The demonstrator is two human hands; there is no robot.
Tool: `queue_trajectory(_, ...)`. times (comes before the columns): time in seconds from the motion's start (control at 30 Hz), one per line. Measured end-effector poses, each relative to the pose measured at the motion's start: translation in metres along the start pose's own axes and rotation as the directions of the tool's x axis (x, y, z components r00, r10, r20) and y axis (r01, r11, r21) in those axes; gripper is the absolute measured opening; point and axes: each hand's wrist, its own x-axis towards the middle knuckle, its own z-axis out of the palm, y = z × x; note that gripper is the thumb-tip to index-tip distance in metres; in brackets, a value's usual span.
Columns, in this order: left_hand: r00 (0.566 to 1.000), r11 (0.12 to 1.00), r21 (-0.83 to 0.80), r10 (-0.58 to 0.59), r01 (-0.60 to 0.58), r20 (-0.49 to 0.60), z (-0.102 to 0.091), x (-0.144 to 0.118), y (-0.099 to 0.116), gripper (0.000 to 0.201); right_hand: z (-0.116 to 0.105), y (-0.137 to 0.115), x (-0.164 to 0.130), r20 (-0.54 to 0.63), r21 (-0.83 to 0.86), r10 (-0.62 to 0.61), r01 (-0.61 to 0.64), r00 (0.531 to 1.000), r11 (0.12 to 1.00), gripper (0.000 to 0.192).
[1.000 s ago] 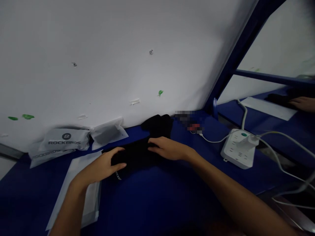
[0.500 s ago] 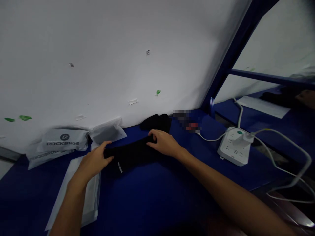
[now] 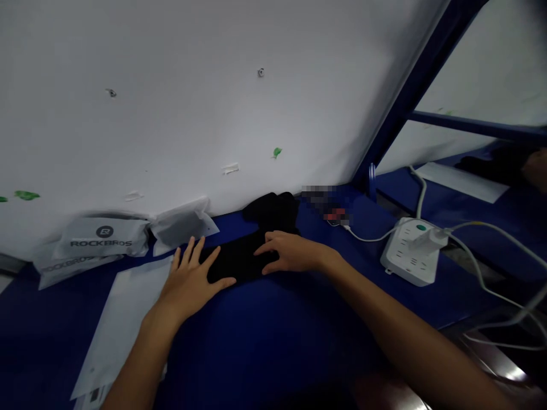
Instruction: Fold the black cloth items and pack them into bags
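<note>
The left hand [image 3: 192, 279] is lying flat, fingers spread, pressing the near-left end of the folded black fabric garment [image 3: 239, 259] onto the blue table [image 3: 273, 330]. The right hand [image 3: 290, 251] is resting on its right end, fingers loosely extended, keeping the fold flat.

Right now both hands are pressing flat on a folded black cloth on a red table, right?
Not quite: the table is dark blue, not red, as the head view shows. The left hand and the right hand do press flat on the folded black cloth.
</note>
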Motion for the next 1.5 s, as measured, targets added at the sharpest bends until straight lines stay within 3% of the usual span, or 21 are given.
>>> queue_trajectory(0.1,0.985,0.994,-0.06,-0.081,0.091,0.155,0.003,0.001,-0.016,0.108,-0.004,0.004,-0.002,0.004,0.011,0.074,-0.074,0.997,0.997,0.049)
queue_trajectory(0.2,0.977,0.992,-0.074,-0.088,0.104,0.193,-0.001,0.001,-0.023,0.117,-0.008,0.012,-0.003,0.006,0.068,0.053,-0.053,0.999,0.996,0.048)
queue_trajectory(0.3,0.976,0.992,-0.07,-0.089,0.104,0.197,-0.003,0.0,-0.024,0.116,-0.012,0.024,-0.002,-0.16,0.068,0.055,-0.045,0.985,0.997,0.046)
queue_trajectory(0.37,0.978,0.993,-0.064,-0.087,0.101,0.188,-0.002,-0.001,-0.024,0.114,-0.018,0.034,-0.004,-0.325,-0.006,0.15,-0.161,0.934,0.987,0.045)
queue_trajectory(0.43,0.984,0.995,-0.049,-0.081,0.09,0.156,-0.001,-0.002,-0.024,0.11,-0.023,0.042,-0.009,-0.375,-0.068,0.271,-0.317,0.887,0.946,0.049)
queue_trajectory(0.5,0.995,0.997,-0.016,-0.073,0.074,0.063,0.0,-0.002,-0.022,0.094,-0.026,0.046,-0.013,-0.308,-0.116,0.357,-0.407,0.882,0.906,0.053)
queue_trajectory(0.57,0.995,0.998,0.041,-0.043,0.047,-0.092,-0.002,0.0,-0.015,0.071,-0.026,0.045,-0.016,-0.214,-0.153,0.384,-0.419,0.898,0.895,0.058)
queue_trajectory(0.67,0.955,0.993,0.097,0.092,-0.067,-0.283,-0.006,0.004,0.007,0.053,-0.023,0.038,-0.017,-0.101,-0.149,0.394,-0.405,0.914,0.902,0.06)
queue_trajectory(0.8,0.91,0.947,0.026,0.314,-0.319,-0.272,-0.002,0.005,0.043,0.047,-0.022,0.029,-0.015,-0.042,-0.101,0.441,-0.443,0.897,0.891,0.045)
queue_trajectory(0.9,0.883,0.897,-0.039,0.424,-0.44,-0.2,0.008,0.002,0.062,0.056,-0.023,0.021,-0.013,-0.091,0.007,0.407,-0.408,0.909,0.913,0.033)
queue_trajectory(1.03,0.885,0.877,-0.14,0.438,-0.459,-0.157,0.016,-0.003,0.073,0.065,-0.023,0.0,-0.01,-0.209,0.343,0.333,-0.249,0.92,0.905,0.034)
queue_trajectory(1.17,0.91,0.872,-0.264,0.384,-0.413,-0.155,0.011,-0.004,0.074,0.056,-0.012,-0.022,-0.005,-0.135,0.553,0.182,-0.079,0.974,0.829,0.04)
queue_trajectory(1.23,0.932,0.848,-0.386,0.331,-0.364,-0.149,0.006,-0.003,0.071,0.046,-0.002,-0.026,-0.002,-0.112,0.51,0.125,-0.051,0.986,0.859,0.04)
queue_trajectory(1.33,0.965,0.789,-0.557,0.21,-0.261,-0.155,-0.001,0.001,0.062,0.026,0.013,-0.025,0.003,-0.167,0.349,0.101,-0.036,0.981,0.936,0.033)
queue_trajectory(1.5,0.982,0.777,-0.608,0.062,-0.161,-0.18,-0.011,0.005,0.05,0.02,0.023,-0.026,0.009,-0.235,0.264,0.044,0.02,0.971,0.964,0.028)
